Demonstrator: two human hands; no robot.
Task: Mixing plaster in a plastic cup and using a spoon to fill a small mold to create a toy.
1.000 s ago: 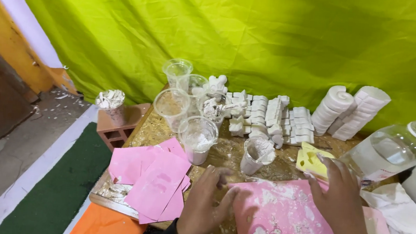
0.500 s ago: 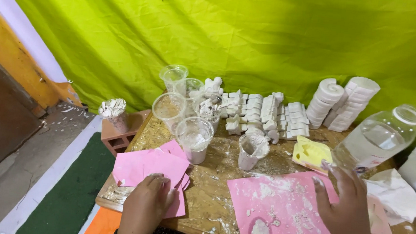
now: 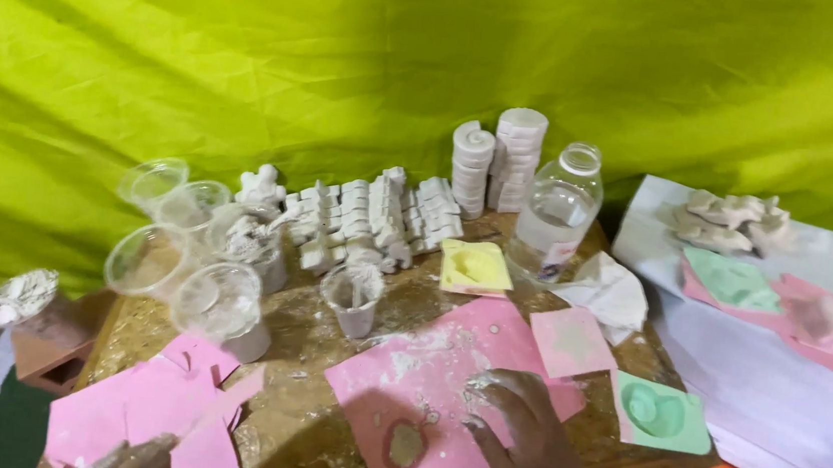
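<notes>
At the near left edge of the bench [image 3: 326,347] we see our left hand [image 3: 131,460] only in part, cut by the frame, resting on a loose pile of pink sheets [image 3: 155,407]; we cannot tell whether its fingers are spread or curled. Just beyond the pile stands a cluster of clear plastic cups [image 3: 193,265], and farther right a small cup of white mix [image 3: 353,297]. In the middle lies the large pink sheet [image 3: 425,365], dusted with white powder, its long axis running from near left to far right. A small round cast [image 3: 405,446] sits on its near part, just left of our right hand [image 3: 515,423], so the right hand is plainly the nearer one, with the left well apart. The right hand lies flat on the sheet, fingers loosely spread and pointing left, white with powder, pinching nothing. To its right sit a small pink mould [image 3: 573,340] and a green mould [image 3: 660,414], both near but untouched.
</notes>
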